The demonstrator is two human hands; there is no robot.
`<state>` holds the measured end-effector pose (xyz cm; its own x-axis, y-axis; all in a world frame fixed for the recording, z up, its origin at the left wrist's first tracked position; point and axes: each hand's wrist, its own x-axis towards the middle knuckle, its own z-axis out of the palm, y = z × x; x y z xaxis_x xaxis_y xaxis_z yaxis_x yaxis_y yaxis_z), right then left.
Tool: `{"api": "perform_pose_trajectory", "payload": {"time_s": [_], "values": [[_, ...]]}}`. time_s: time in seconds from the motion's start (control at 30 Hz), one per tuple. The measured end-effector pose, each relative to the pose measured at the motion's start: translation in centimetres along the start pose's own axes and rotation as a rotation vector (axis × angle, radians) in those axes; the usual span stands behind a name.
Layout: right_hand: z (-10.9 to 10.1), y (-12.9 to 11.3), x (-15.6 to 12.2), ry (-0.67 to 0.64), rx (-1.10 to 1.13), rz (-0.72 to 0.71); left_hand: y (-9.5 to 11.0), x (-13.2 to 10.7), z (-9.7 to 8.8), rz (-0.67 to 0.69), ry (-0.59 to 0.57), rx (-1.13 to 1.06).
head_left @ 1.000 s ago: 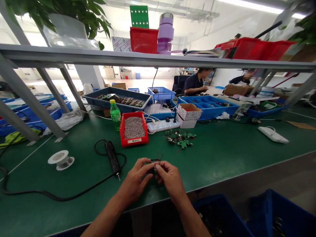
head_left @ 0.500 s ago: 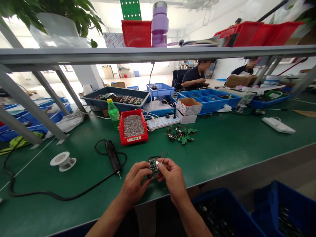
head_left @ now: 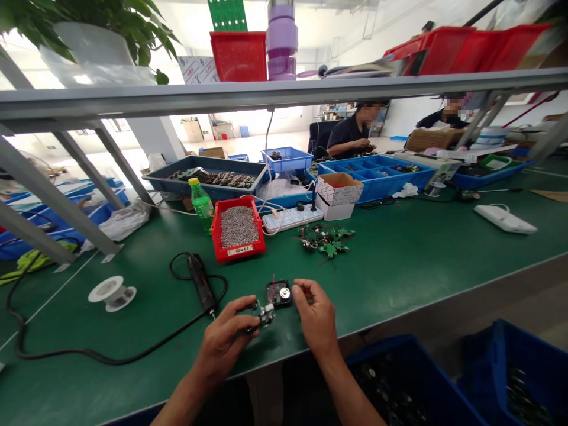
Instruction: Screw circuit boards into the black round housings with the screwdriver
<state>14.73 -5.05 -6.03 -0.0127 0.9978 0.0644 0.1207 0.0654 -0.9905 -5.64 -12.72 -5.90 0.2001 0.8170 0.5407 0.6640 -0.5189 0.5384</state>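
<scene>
Between the thumb and fingers of my left hand [head_left: 226,334] is a small circuit board [head_left: 265,316], tilted above the green bench. Just behind it a black square housing [head_left: 278,299] lies on the bench, with a round silver part at its right side. A thin red wire rises by the housing's left part; where it ends is unclear. My right hand [head_left: 317,310] is beside the housing's right edge, fingers loosely curled and nothing visible in them. A black electric screwdriver [head_left: 202,284] lies left of my left hand, its tip close to my fingers.
A red bin of small screws [head_left: 239,228], a green bottle [head_left: 203,204] and a power strip [head_left: 293,218] stand farther back. Green circuit boards [head_left: 328,241] lie in a pile. A wire spool [head_left: 112,294] is at left. Blue bins [head_left: 408,355] sit below the bench edge.
The circuit board has come off the black housing in my left hand, moving left and toward me. My right hand has let go and shifted slightly right; the housing now shows uncovered on the bench.
</scene>
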Motion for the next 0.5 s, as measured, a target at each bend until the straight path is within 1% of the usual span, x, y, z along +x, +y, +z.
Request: {"api": "perform_pose_trajectory", "payload": {"time_s": [0.03, 0.1, 0.17, 0.23, 0.27, 0.33, 0.37, 0.47, 0.5], "values": [[0.1, 0.1, 0.1, 0.052, -0.124, -0.079, -0.1, 0.0, -0.1, -0.041, 0.059, 0.004], [0.9, 0.2, 0.1, 0.105, -0.381, -0.21, -0.5, 0.0, 0.0, -0.124, 0.178, 0.021], [2.2, 0.4, -0.1, 0.103, -0.576, -0.282, -1.2, 0.1, 0.4, -0.197, 0.261, 0.044], [3.4, 0.6, 0.0, 0.073, -0.677, -0.316, -1.8, 0.0, 0.8, -0.256, 0.299, 0.057], [3.8, 0.7, 0.3, 0.041, -0.694, -0.324, -2.0, 0.0, 0.9, -0.276, 0.304, 0.06], [3.6, 0.8, 1.2, -0.077, -0.659, -0.351, -2.4, -0.2, 1.0, -0.303, 0.292, 0.058], [3.1, 0.8, 1.8, -0.175, -0.614, -0.376, -2.5, -0.3, 0.9, -0.309, 0.279, 0.056], [0.6, 0.6, 3.4, -0.519, -0.471, -0.457, -2.6, -0.6, 0.8, -0.31, 0.241, 0.045], [-0.2, 0.4, 3.6, -0.59, -0.451, -0.471, -2.6, -0.7, 0.7, -0.307, 0.239, 0.044]]}}
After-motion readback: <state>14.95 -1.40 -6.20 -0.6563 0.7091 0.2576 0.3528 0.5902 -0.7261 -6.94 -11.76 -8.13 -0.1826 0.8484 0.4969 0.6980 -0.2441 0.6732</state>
